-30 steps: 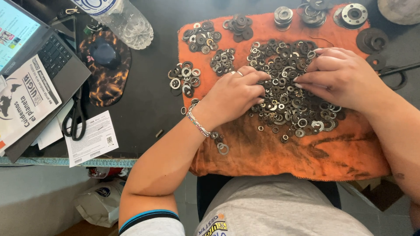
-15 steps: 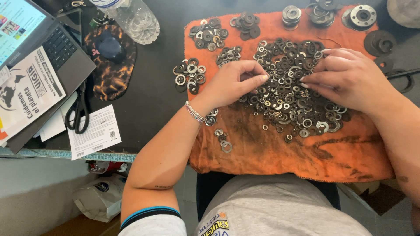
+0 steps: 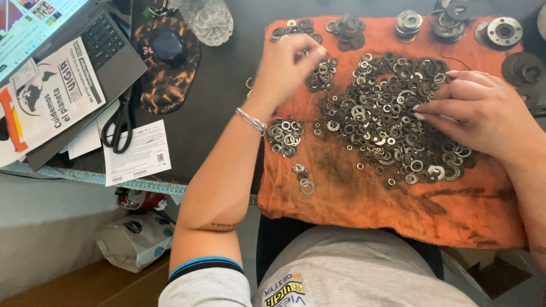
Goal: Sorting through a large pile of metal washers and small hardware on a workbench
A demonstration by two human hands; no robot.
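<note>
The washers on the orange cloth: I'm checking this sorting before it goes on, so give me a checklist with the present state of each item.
1. Big pile of washers lies on the orange cloth: ok.
2. Right hand rests on the pile: ok.
3. Left hand above the small pile: ok.
4. Washer in the left grip: cannot tell, blurred.
5. Small piles stay apart: ok.
6. Scissors away from both hands: ok.

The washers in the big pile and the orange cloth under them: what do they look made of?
The washers look like metal, some bright and silvery, others dark, perhaps rusted or oiled. The orange cloth looks like soft woven fabric: it drapes over the table edge, creases, and carries dark greasy smears.
</note>
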